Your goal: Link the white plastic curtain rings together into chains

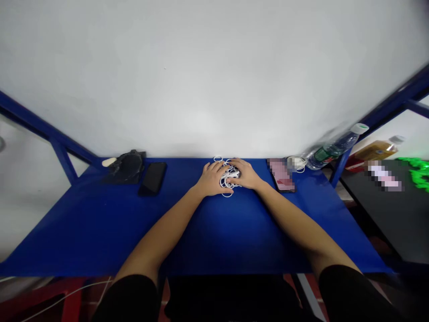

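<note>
A tangled white cable (pixel 225 182) lies in several loops near the back edge of the blue table (pixel 234 232). From the left, my left hand (pixel 212 180) rests over the tangle, palm down with its fingers spread. My right hand (pixel 247 173) curves around the other side of the bundle, its thumb on the cable and a white plug-like piece between thumb and fingers. One loop pokes out toward me below the hands, and another sticks out behind them by the wall. Part of the cable is hidden under my fingers.
Left on the table are a black plastic bag (pixel 129 167) and a dark phone (pixel 153 178). At right lie another phone (pixel 281 175), partly blurred, a coiled white cable (pixel 297 163) and a tilted bottle (pixel 335 147). Blue frame bars flank the table; a white wall (pixel 201 80) stands behind.
</note>
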A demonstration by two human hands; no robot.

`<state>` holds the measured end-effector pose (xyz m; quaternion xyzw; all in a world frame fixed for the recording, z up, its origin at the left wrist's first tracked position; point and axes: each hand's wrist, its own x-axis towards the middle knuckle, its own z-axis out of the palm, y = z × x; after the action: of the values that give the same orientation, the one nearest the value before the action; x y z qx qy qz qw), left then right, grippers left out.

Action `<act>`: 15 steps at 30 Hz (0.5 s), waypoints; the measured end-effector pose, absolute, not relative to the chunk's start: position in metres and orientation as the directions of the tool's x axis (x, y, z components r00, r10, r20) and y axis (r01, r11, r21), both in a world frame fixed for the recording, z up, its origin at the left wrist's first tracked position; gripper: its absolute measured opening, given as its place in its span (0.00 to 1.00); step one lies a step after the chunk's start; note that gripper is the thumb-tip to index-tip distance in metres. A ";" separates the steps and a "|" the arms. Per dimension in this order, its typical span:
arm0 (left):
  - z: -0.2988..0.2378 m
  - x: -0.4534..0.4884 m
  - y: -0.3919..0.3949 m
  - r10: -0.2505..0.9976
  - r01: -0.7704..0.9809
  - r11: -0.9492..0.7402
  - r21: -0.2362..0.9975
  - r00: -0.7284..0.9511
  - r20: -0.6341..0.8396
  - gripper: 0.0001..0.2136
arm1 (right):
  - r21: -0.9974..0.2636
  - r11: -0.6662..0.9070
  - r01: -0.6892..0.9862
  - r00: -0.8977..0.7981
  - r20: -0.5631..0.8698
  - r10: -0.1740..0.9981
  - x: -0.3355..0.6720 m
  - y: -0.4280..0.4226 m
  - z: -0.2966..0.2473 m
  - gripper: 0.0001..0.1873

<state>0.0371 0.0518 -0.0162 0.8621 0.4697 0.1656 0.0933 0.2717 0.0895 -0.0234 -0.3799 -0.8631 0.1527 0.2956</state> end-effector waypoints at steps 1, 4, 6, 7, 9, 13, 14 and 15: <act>-0.016 0.037 0.051 0.846 0.789 -0.532 0.306 0.489 0.210 0.51 | -0.505 0.672 0.542 -0.521 0.426 0.740 0.273 0.089 -0.024 0.45; -0.015 0.038 0.047 0.857 0.806 -0.513 0.295 0.459 0.236 0.51 | -0.537 0.679 0.500 -0.476 0.485 0.734 0.275 0.089 -0.026 0.36; -0.014 0.037 0.046 0.856 0.810 -0.510 0.289 0.443 0.267 0.50 | -0.542 0.683 0.489 -0.459 0.506 0.730 0.276 0.088 -0.026 0.28; -0.014 0.036 0.045 0.854 0.812 -0.509 0.287 0.434 0.286 0.49 | -0.541 0.686 0.487 -0.456 0.512 0.728 0.276 0.088 -0.026 0.25; -0.013 0.034 0.046 0.854 0.819 -0.499 0.285 0.407 0.325 0.46 | -0.536 0.690 0.487 -0.450 0.522 0.724 0.276 0.086 -0.024 0.20; -0.008 0.027 0.056 0.869 0.838 -0.452 0.307 0.336 0.363 0.34 | -0.525 0.675 0.518 -0.406 0.543 0.735 0.277 0.080 -0.016 0.16; -0.007 0.025 0.059 0.879 0.842 -0.436 0.318 0.323 0.352 0.31 | -0.522 0.670 0.528 -0.394 0.549 0.737 0.277 0.078 -0.013 0.16; -0.005 0.023 0.062 0.890 0.843 -0.424 0.330 0.320 0.325 0.28 | -0.519 0.665 0.537 -0.381 0.554 0.740 0.278 0.074 -0.009 0.16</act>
<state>0.0232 0.0624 -0.0054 0.8110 0.5342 0.2332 0.0496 0.2778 0.0744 -0.0088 -0.3888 -0.8211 0.1278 0.3978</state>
